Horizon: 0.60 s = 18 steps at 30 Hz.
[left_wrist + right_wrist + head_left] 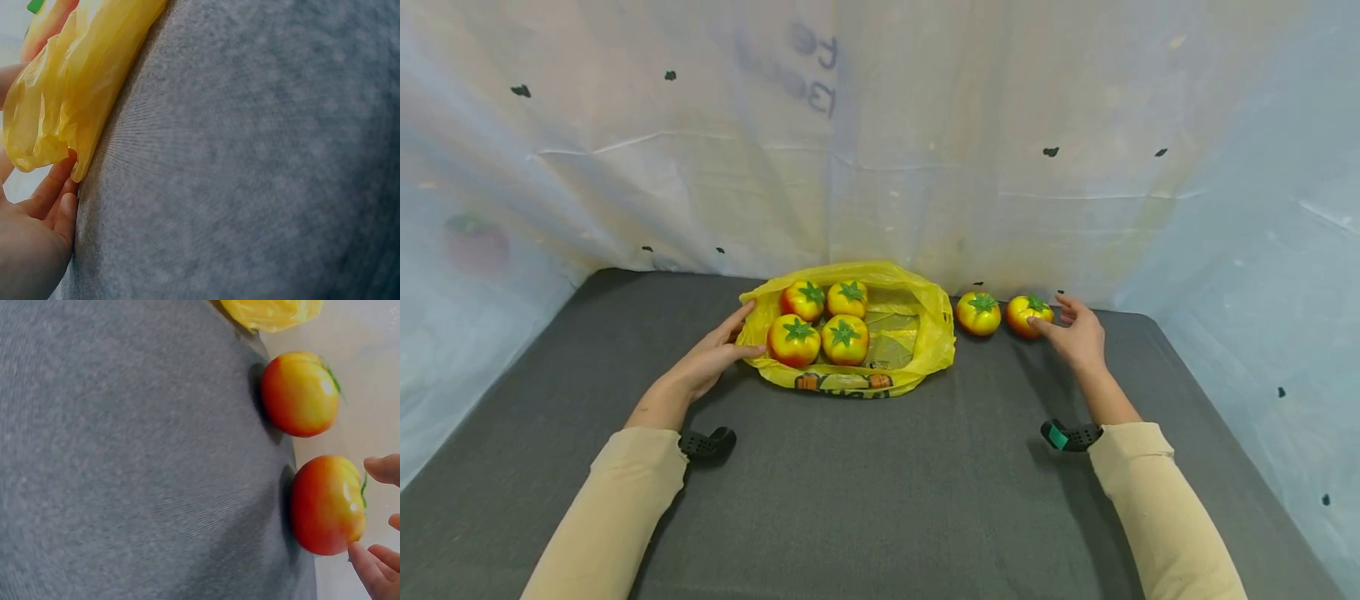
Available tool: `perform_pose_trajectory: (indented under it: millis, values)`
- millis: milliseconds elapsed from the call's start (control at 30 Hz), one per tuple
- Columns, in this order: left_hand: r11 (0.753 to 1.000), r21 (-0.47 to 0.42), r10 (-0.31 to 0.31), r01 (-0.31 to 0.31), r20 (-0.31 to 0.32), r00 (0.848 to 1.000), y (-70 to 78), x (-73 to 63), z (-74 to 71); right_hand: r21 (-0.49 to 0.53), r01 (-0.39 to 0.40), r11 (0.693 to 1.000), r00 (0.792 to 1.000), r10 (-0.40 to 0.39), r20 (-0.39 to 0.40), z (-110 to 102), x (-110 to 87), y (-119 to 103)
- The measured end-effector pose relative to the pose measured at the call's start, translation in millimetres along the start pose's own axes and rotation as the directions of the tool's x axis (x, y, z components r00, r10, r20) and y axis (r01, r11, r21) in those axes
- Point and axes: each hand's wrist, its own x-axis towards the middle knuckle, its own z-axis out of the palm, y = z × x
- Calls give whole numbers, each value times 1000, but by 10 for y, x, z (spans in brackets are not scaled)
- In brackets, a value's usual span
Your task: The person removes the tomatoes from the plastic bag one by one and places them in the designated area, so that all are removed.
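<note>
In the head view, a yellow plastic bag (934, 312) lies with its mouth wide, several red-and-yellow tomatoes (846, 339) in its left part. My left hand (711, 357) holds the bag's left edge; in the left wrist view, fingers (53, 194) touch the yellow film low down near the surface, and part of the hand is hidden behind it. Right of the bag sit two more tomatoes. Around the farther-right tomato (327, 506) my right hand (1077, 335) is spread, one fingertip at its lower side in the right wrist view. The other tomato (978, 314) stands beside it, untouched.
Everything lies on a dark grey cloth-covered table (880, 483). Behind its back edge hangs a whitish sheet (925, 150) with dark marks, which also covers both sides. Both wrists wear black bands (703, 446).
</note>
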Motion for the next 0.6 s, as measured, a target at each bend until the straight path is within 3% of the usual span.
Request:
perform_pose_trajectory:
  millis: [600]
  values:
    - [1000,-12,0,0,6,1000,-35,17,-14,81,119,990,993,-119,-9,24,-92,-248]
